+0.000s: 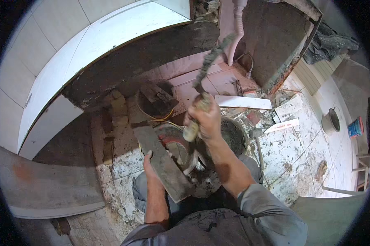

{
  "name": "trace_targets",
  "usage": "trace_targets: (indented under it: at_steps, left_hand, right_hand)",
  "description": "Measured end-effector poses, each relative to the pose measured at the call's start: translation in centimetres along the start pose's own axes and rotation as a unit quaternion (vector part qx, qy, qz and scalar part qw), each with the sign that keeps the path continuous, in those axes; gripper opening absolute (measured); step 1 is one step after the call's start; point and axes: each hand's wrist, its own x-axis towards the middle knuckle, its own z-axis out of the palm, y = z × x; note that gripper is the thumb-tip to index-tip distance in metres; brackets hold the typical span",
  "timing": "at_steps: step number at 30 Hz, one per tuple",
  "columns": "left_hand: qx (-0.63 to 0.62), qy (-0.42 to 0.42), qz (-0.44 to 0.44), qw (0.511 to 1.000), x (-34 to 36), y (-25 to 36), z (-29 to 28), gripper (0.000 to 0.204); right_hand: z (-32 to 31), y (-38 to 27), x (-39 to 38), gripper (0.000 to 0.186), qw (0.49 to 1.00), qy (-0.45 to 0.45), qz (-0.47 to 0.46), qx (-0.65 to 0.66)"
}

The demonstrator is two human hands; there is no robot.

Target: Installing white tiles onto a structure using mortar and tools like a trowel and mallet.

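Note:
A long grey rectangular tile piece (162,166) lies tilted in front of me. My left hand (151,171) is closed on its left edge, with the thumb showing on top and the other fingers hidden beneath. My right hand (206,117) is wrapped round the pale handle of a trowel (201,80) and is raised, slightly blurred. Wet grey mortar (213,55) coats the blade, seen almost edge-on and pointing away from me. Below the right hand, a bucket of mortar (235,137) stands between my knees, partly hidden by my arm.
Another bucket (146,112) with tools across it stands farther left. A hammer (256,135) rests right of the mortar bucket. White tile pieces (244,102) and rubble lie near the pink corner. A white-faced ledge (107,33) curves along the left; a small pail (330,123) stands far right.

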Motion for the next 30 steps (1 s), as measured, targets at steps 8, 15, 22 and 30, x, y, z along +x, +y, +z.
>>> trace_targets:
  at_steps: [8, 15, 22, 30]
  left_hand:
    - [-0.031, 0.006, 0.07, 0.997, -0.6, 2.9, -2.7, 0.051]
    - [-0.057, 0.07, 0.043, 0.995, -0.7, 3.4, -2.2, 0.051]
    - [-0.013, -0.003, 0.042, 0.999, -0.8, 2.9, -2.2, 0.05]
    - [-0.038, 0.021, 0.034, 0.999, -1.1, 2.5, -2.2, 0.048]
  right_hand:
    - [4.6, 4.5, 7.7, 0.038, 0.932, 0.149, -0.151, -0.293]
    - [5.0, 9.6, 6.5, 0.05, 0.851, 0.22, -0.228, -0.418]
    - [1.8, 11.8, -0.8, 0.033, 0.887, 0.057, -0.071, -0.453]
    - [-1.0, 4.1, 0.0, 0.037, 0.978, 0.106, -0.013, -0.18]
